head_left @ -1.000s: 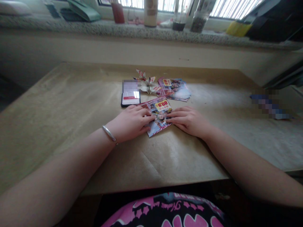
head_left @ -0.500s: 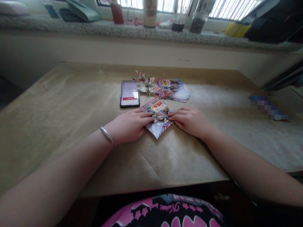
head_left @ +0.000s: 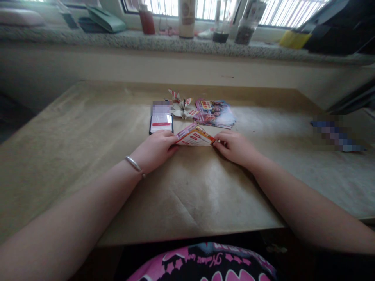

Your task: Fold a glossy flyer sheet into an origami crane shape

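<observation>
A printed flyer sheet point(head_left: 195, 137) lies folded into a triangle on the brown paper-covered table point(head_left: 88, 156). My left hand point(head_left: 155, 150), with a silver bangle on the wrist, pinches its left corner. My right hand point(head_left: 236, 148) pinches its right corner. Both hands have fingers closed on the paper's fold line.
A phone point(head_left: 161, 121) lies just behind my left hand. Folded paper cranes point(head_left: 181, 105) and a stack of flyers point(head_left: 215, 113) sit behind the sheet. A blurred object point(head_left: 336, 132) rests at the right. Jars and cups point(head_left: 187, 15) line the stone windowsill.
The flat sheet was turned to a diamond, then its near corner was folded away from me, leaving a triangle. Both hands moved to the outer corners.
</observation>
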`<state>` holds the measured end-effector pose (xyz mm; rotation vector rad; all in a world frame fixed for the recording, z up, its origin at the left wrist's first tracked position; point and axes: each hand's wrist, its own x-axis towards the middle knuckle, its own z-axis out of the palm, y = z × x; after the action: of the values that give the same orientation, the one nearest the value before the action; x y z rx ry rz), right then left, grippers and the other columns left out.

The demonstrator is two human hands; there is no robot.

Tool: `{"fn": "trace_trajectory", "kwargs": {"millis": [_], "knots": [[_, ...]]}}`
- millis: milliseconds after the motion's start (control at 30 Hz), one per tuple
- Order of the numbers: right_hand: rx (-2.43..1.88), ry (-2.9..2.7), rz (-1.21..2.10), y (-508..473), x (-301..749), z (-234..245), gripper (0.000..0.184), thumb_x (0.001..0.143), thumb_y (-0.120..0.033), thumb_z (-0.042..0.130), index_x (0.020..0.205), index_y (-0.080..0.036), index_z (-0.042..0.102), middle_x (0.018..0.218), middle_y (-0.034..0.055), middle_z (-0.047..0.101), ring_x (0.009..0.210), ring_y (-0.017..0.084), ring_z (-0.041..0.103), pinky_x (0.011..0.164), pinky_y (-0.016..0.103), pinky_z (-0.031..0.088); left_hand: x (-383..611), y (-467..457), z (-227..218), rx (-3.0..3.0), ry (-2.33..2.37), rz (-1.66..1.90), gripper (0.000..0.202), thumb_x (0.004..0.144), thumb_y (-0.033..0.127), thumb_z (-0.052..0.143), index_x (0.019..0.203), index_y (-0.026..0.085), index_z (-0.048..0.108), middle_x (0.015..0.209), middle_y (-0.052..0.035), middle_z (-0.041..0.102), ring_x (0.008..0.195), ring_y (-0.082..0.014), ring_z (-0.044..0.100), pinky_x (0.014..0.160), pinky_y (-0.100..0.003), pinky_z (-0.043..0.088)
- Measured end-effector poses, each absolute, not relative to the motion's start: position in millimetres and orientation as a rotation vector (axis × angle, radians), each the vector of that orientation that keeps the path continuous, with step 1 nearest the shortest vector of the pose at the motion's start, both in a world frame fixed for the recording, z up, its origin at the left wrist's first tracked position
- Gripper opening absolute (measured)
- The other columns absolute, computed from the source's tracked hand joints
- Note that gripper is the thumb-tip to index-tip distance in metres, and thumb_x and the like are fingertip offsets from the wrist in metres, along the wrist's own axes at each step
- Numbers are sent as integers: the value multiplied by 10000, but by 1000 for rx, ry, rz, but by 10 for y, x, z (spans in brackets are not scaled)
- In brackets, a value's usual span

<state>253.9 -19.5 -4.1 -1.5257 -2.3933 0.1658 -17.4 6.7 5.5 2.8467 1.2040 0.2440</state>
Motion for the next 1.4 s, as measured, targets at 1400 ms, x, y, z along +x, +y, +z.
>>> {"fn": "trace_trajectory", "kwargs": {"millis": [1400], "knots": [[-1090, -2386, 418, -207, 2706, -106, 76, 776, -138, 563, 745, -204, 583, 779, 28, 622, 729, 150, 577, 660, 260, 446, -349, 144, 124, 2721, 1152, 448, 216, 877, 262, 463, 894, 173, 659, 950, -56, 633, 831, -164, 591, 759, -287, 493]]}}
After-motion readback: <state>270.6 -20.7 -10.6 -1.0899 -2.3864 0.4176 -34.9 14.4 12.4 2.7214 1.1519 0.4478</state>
